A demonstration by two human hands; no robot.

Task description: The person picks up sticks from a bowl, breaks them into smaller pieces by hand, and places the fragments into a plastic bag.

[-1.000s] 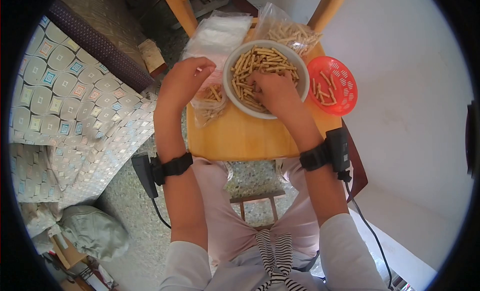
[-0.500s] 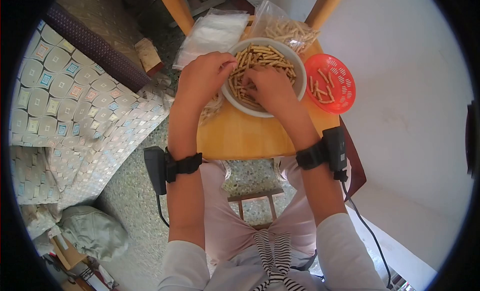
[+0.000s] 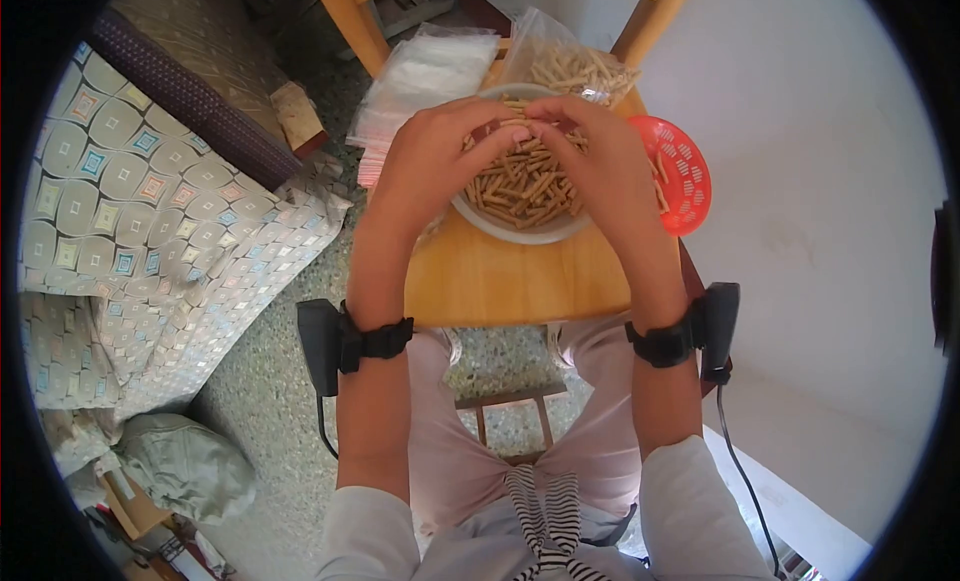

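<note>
Left hand: our left hand [image 3: 425, 166] hangs over the left half of the bowl, its fingers [image 3: 490, 116] drawn narrow, tips bunched together.
Right hand: our right hand [image 3: 600, 166] mirrors it, and its fingertips meet the left ones above the far rim.
Grip: a snack stick seems to lie between the two sets of tips, but we cannot tell if it is truly pinched.
Snack sticks: the pile of snack sticks [image 3: 520, 186] sits directly beneath the fingers, filling the white bowl [image 3: 520, 236].
Bowl: it rests on the wooden tabletop [image 3: 510, 281], on the side nearest our wrists.
Red basket: the red basket [image 3: 690, 171] is just right of the right fingers, partly hidden by that hand, with a few sticks in it.
Filled bag: a clear bag of sticks [image 3: 575, 66] lies just beyond the fingertips.
Empty bags: a stack of empty plastic bags [image 3: 420, 76] lies beyond and left of the left fingers.
Risk: we judge the sticks brittle, so a hard pinch could snap one. With both palms crowding the rim, a nudge could tip the bowl or flick sticks off the small tabletop onto the floor.
</note>
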